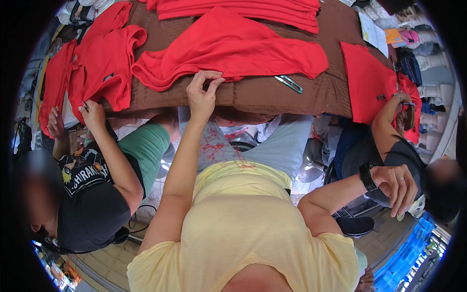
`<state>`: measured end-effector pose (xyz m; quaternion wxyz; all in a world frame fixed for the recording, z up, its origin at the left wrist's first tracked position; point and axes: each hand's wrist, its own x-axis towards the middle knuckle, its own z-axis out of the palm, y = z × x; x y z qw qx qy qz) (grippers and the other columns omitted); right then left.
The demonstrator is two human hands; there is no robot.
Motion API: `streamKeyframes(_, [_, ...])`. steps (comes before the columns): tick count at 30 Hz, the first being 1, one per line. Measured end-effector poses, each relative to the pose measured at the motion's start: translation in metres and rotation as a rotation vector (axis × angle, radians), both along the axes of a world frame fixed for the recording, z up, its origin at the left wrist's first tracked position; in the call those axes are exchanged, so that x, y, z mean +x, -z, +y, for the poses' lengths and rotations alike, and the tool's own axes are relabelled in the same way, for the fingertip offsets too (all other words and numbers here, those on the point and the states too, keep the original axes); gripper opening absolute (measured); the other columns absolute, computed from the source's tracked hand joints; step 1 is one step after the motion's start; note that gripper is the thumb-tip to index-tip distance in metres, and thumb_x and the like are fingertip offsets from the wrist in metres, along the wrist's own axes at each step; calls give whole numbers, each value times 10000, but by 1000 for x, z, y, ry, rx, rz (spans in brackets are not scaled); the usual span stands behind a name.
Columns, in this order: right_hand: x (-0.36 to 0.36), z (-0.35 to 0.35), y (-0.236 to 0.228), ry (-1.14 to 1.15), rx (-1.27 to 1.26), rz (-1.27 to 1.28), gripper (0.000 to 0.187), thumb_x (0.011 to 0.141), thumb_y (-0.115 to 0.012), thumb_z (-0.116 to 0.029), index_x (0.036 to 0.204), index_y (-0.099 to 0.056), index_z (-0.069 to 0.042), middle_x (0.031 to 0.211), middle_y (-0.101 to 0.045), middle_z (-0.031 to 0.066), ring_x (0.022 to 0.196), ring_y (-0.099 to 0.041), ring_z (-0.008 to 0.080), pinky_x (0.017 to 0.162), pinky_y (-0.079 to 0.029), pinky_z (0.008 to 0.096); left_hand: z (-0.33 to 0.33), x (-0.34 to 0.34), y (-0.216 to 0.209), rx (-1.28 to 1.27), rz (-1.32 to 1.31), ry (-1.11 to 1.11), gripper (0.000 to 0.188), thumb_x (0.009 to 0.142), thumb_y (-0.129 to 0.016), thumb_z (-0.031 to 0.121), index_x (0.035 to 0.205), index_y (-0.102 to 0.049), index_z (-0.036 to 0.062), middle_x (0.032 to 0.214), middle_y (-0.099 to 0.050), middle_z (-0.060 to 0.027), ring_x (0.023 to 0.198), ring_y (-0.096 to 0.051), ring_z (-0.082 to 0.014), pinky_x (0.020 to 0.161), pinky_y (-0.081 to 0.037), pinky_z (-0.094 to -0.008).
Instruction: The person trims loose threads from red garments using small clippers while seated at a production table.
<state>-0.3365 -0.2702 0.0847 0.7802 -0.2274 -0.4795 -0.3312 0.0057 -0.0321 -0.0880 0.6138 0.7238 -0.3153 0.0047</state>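
A red fabric garment piece lies spread on the brown padded table in front of me. My left hand is at its near edge, with thumb and forefinger pinched on the cloth. Right of that hand, at the table's near side, lies a teal thread snipper, apart from my fingers. Far out to the right, off the table, my right hand hangs loosely. Its fingers droop downward, slightly apart, and I see nothing held in them. A black watch is on that wrist.
More red cloth is stacked at the table's far side. A person on the left handles red pieces; another on the right holds a red piece. Paper lies far right. Red thread scraps cover my lap.
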Motion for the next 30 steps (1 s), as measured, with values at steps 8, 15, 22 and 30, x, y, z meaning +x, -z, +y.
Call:
streamKeyframes(8, [8, 2, 0, 17, 1, 23, 126, 866, -678, 83, 790, -695, -16, 819, -736, 118, 706, -744, 231, 681, -581, 290, 9, -1, 0, -5, 74, 64, 247, 803, -753, 9, 1013, -623, 24, 1001, -641, -94, 868, -622, -191, 789, -494, -315])
streamKeyframes(15, [-3, 5, -1, 163, -19, 70, 117, 821, -751, 33, 793, -706, -70, 829, -753, 33, 684, -724, 176, 665, -543, 258, -5, -10, -8, 196, -177, -83, 189, 773, -788, 64, 932, -689, 46, 969, -588, -80, 856, -588, -238, 704, -487, -352])
streamKeyframes(22, [-11, 1, 2, 248, 6, 102, 159, 743, -829, 11, 744, -732, -116, 842, -746, -12, 690, -681, 138, 686, -522, 259, -5, -6, -1, 76, -217, -62, 89, 802, -746, 19, 874, -696, 29, 871, -662, -96, 819, -623, -259, 706, -491, -354])
streamKeyframes(30, [-8, 3, -6, 212, -33, 32, 166, 722, -840, 19, 761, -749, -114, 841, -736, -28, 640, -629, 109, 628, -414, 256, 6, -2, 2, 35, 12, 13, 54, 896, -681, 6, 929, -641, -10, 890, -701, -94, 758, -644, -197, 709, -499, -318])
